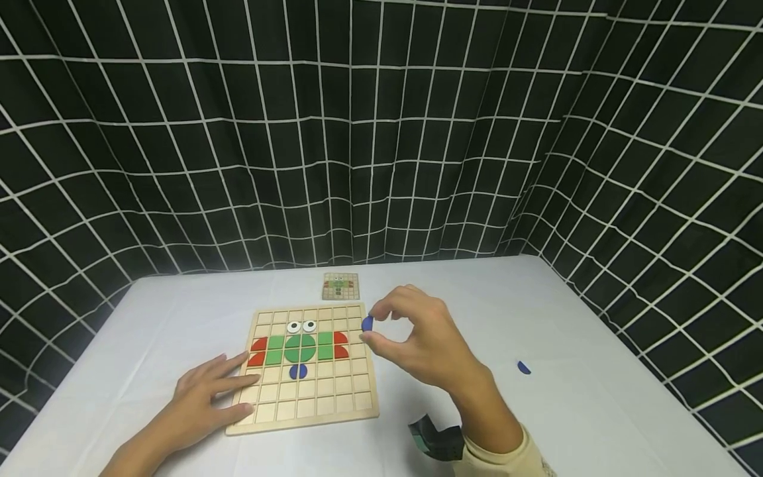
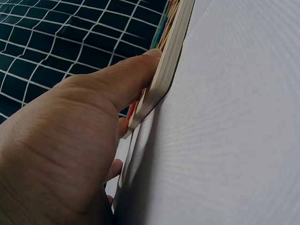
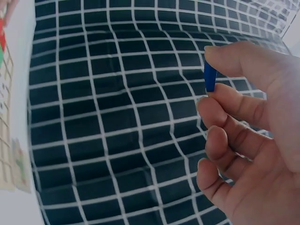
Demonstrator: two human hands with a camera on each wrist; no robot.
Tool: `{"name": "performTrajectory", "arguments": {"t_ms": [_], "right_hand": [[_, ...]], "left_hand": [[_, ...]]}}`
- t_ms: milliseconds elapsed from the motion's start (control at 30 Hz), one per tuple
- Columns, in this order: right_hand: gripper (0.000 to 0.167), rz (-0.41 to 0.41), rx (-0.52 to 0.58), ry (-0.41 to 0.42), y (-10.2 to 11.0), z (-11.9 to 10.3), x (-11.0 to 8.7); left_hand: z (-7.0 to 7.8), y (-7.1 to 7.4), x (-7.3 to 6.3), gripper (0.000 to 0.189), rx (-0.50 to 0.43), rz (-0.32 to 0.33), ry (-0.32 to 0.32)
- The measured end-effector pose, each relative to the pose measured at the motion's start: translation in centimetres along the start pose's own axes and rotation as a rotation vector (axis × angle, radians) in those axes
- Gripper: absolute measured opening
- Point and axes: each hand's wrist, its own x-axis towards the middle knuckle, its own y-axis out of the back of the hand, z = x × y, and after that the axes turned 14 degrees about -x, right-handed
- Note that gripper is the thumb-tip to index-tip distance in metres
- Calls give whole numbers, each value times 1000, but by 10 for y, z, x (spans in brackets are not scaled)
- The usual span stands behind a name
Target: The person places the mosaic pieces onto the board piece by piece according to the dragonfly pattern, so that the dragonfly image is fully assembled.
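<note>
Between thumb and index finger, my right hand [image 1: 426,338] pinches a blue half-round piece [image 1: 367,324], held up by the right edge of the wooden grid board [image 1: 316,407]. The right wrist view shows this blue piece [image 3: 210,77] edge-on, the other fingers loosely curled below it. My left hand [image 1: 199,401] rests with spread fingers on the board's left side; its thumb lies over the rim in the left wrist view. On the board sit two eye discs [image 1: 301,326], a green circle [image 1: 300,348], green squares [image 1: 275,350], red pieces [image 1: 340,345] and two blue half-rounds [image 1: 298,371] side by side.
A small pattern card [image 1: 340,287] lies behind the board, printed with a similar figure. Another blue half-round piece [image 1: 524,368] lies on the white table [image 1: 596,424] at the right. A dark curtain with white grid lines [image 1: 381,132] surrounds the back and sides.
</note>
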Motion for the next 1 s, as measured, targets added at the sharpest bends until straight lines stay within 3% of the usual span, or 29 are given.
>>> {"name": "performTrajectory", "arguments": {"t_ms": [500, 1000], "right_hand": [[15, -117, 129, -110, -71, -17, 10], [13, -240, 170, -211, -132, -23, -4]], "left_hand": [[1, 1, 2, 46, -3, -17, 23], [4, 2, 1, 45, -3, -23, 20]]}}
